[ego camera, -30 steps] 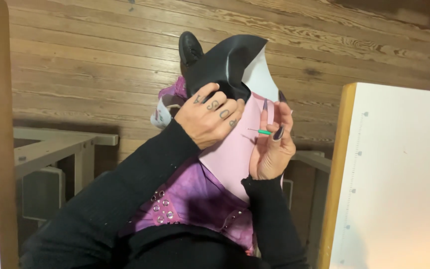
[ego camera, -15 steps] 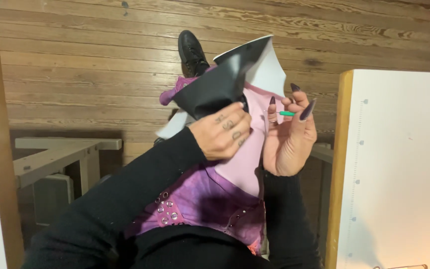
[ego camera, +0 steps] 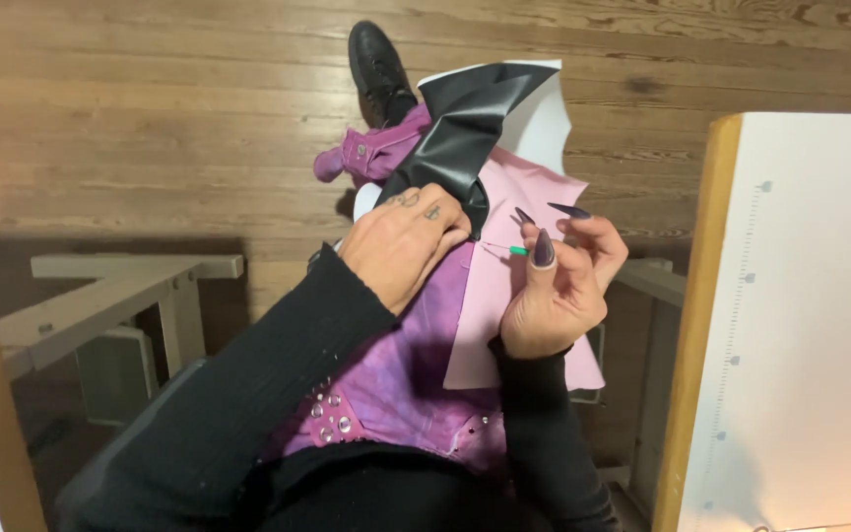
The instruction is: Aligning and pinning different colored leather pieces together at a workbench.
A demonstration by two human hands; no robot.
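While the left hand presses flat, fingers together, on a glossy black sheet of faux leather folded over a pale pink sheet of material, both lying on the lap of purple tie-dye trousers, the right hand pinches a thin pin with a green head between thumb and fingertips, its tip aimed at the black sheet's edge. Judging by this, the pin is not yet pushed in and the layers are only held together; the pin's point is too fine to make out, and a white-topped table with a wooden edge is cut off at right
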